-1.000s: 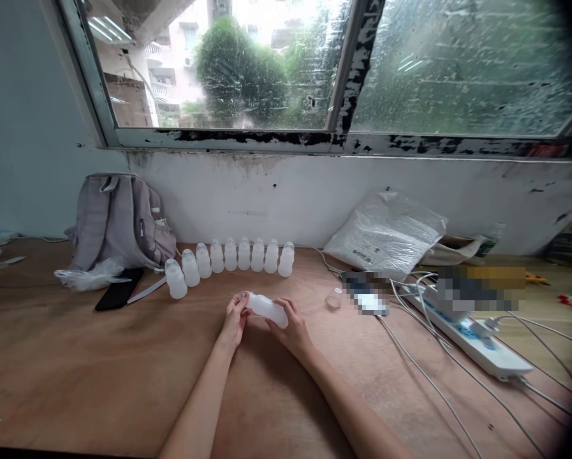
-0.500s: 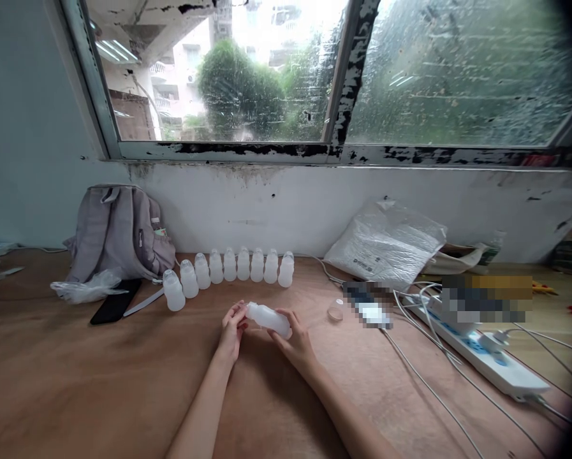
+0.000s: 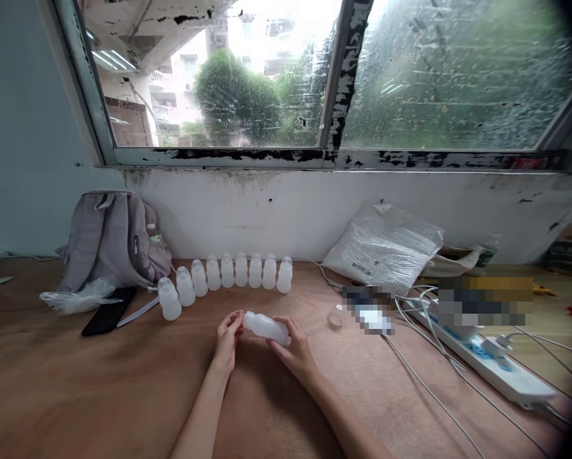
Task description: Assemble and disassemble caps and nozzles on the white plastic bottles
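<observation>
A frosted white plastic bottle lies tilted above the wooden table, its neck pointing left. My right hand is closed around its base end. Right at the bottle's mouth, my left hand has its fingertips pinched together; whatever they hold, if anything, is too small to make out. No cover shows on this bottle's neck. A clear round cap rests on the table to the right of my right hand. Behind my hands, several similar bottles with clear caps stand upright in a curved row.
A grey backpack leans on the wall at left, with a crumpled plastic bag and a black flat case before it. At right lie a silver bubble mailer, white cables and a power strip.
The view has shifted slightly, so everything sits a little lower and further left. My left fingertips have drawn slightly back from the bottle's neck. My right hand keeps its hold.
</observation>
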The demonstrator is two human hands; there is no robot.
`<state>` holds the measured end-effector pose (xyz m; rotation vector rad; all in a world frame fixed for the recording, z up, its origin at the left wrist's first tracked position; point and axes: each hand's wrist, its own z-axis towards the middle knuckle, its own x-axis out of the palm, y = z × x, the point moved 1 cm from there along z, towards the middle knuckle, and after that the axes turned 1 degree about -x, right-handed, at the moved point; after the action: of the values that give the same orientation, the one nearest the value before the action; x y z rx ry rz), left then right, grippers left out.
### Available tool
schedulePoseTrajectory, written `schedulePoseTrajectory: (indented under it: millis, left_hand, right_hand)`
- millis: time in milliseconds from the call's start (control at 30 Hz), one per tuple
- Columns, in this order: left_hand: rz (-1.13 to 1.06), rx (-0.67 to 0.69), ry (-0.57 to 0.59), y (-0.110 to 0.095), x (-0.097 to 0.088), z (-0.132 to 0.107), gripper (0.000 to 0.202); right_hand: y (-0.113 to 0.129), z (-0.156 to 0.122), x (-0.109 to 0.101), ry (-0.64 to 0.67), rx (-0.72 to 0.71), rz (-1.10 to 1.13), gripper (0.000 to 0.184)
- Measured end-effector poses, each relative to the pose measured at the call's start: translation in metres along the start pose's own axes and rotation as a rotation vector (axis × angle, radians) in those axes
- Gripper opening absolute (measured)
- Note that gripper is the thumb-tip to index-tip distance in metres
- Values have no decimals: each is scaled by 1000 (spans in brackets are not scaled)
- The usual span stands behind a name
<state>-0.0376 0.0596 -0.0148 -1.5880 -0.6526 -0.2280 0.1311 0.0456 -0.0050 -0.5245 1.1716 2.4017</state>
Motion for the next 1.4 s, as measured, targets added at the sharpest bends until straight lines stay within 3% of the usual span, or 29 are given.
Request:
schedulePoseTrajectory:
  millis: [267, 367, 533, 733, 900, 967, 1100, 1167, 1233, 1300, 1400]
  left_hand:
    - [11, 44, -12, -2, 1, -1, 34]
    - [-94, 7, 10, -2, 1, -1, 42]
    - [-53, -20, -41, 1, 1, 1, 35]
    - [-132, -83, 83, -2, 2, -2, 41]
    - [-53, -134, 195, 3, 14, -15, 36]
    - [-51, -81, 189, 4, 19, -20, 36]
    - [-92, -57, 193, 3, 25, -24, 35]
    - [-147, -81, 190, 2, 25, -24, 33]
    - [-232, -144, 178, 1, 25, -22, 33]
    - [-308, -238, 154, 2, 24, -21, 35]
    - [-314, -307, 85, 4, 24, -21, 33]
  right_hand:
    - [-2, -1, 0, 3, 18, -6, 34]
    - [-2, 0, 0, 4, 34, 1, 34]
    - [-1, 0, 0, -3, 27, 5, 33]
    - [2, 1, -2, 34, 118, 54, 32]
    - [10, -1, -2, 46, 65, 79, 32]
    - [13, -2, 0, 78, 122, 137, 30]
    - [16, -3, 6, 239, 463, 385, 38]
    - [17, -5, 9, 268, 556, 444, 42]
    - [17, -7, 12, 230, 475, 392, 38]
    - [20, -9, 15, 173, 279, 289, 35]
    - [27, -13, 17, 171, 74, 179, 42]
